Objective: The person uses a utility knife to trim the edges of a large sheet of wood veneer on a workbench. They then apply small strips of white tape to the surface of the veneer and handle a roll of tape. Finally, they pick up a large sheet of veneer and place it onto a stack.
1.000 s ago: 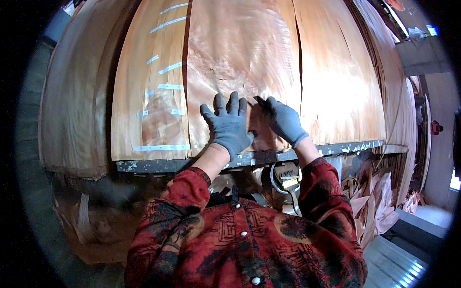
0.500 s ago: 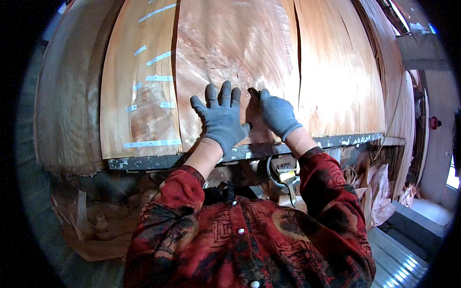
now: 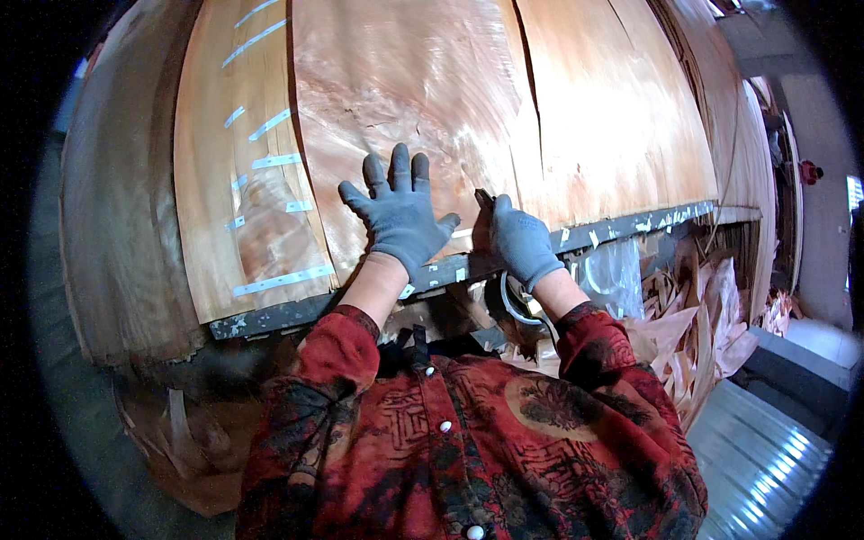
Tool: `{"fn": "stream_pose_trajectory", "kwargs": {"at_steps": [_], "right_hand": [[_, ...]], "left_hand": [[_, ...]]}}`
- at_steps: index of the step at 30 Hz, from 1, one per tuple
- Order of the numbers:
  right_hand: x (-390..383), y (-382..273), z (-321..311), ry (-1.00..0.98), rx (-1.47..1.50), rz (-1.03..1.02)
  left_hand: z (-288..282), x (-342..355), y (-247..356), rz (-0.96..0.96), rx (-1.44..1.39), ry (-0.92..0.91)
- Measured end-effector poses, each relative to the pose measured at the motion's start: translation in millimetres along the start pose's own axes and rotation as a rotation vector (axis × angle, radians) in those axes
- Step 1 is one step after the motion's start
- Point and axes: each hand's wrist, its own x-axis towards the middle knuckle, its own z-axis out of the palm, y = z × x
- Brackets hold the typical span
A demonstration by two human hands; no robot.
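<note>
My left hand (image 3: 400,216) lies flat with fingers spread on the big veneer sheet (image 3: 423,99), which lies across the bench (image 3: 621,229) right in front of me, while my right hand (image 3: 520,241) has its fingers closed on a small dark tool (image 3: 484,198) at the sheet's near edge. I judge the job goes best if the flat palm pins the thin wood firmly. The tool should run in short, light strokes so the brittle edge doesn't split.

veneer scraps (image 3: 693,315) heaped right | taped veneer sheet (image 3: 243,180) left | corrugated metal floor (image 3: 765,459)
</note>
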Motion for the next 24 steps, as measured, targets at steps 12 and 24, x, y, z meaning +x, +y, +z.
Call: {"fn": "stream_pose_trajectory", "kwargs": {"at_steps": [12, 24], "right_hand": [[-69.7, 8.5, 48.7, 0.097, -0.013, 0.141], [-144.8, -18.9, 87.2, 0.434, 0.574, 0.16]], "left_hand": [[1.2, -4.5, 2.0, 0.002, 0.008, 0.031], [-7.2, -3.1, -22.9, 0.232, 0.088, 0.236]]}}
